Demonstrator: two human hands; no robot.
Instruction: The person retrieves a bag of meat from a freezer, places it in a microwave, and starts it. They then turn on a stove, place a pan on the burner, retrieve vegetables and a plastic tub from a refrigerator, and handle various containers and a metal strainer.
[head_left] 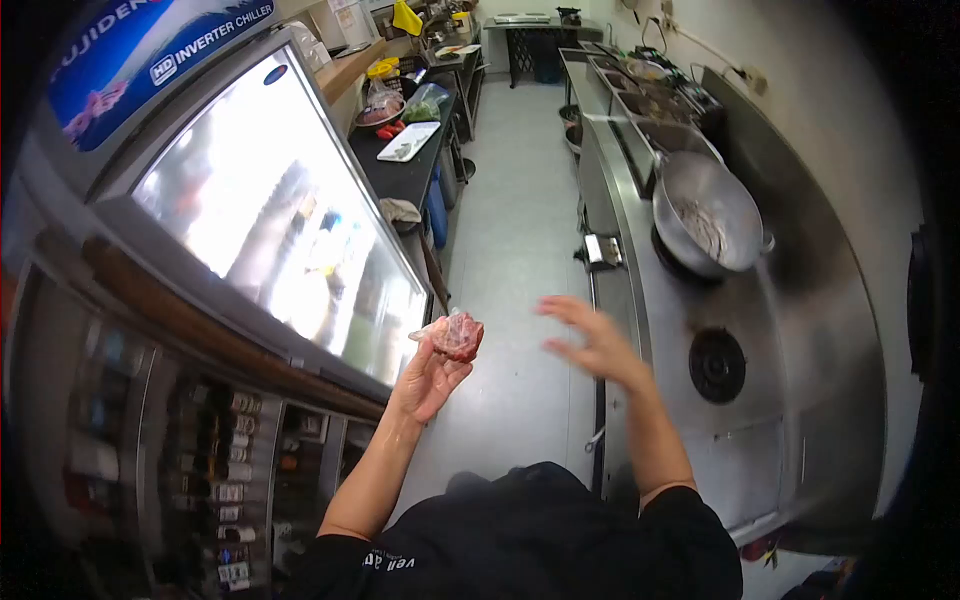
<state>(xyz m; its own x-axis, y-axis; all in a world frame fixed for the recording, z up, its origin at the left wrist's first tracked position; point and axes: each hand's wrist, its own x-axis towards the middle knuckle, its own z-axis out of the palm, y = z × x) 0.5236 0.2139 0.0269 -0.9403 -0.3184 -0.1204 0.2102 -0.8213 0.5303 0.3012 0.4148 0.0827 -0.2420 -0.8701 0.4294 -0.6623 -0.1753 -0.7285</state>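
Note:
My left hand (432, 388) is closed on a small clear plastic bag of raw red meat (456, 337), held up in front of me over the aisle. Thumb and fingers grip the bag from below, and a loose plastic end sticks out to the left. To the right, my right hand (592, 342) hovers with its fingers apart and nothing in them. It is slightly blurred and does not touch the bag. A lit glass-door chiller (290, 220) stands just left of my left hand.
On the right runs a steel counter (780, 410) with a large metal pot (705, 215) and a round burner (717, 365). A dark left-hand counter (430, 160) bears a white tray (408, 142) and bagged food. Bottles (235, 490) fill shelves at lower left.

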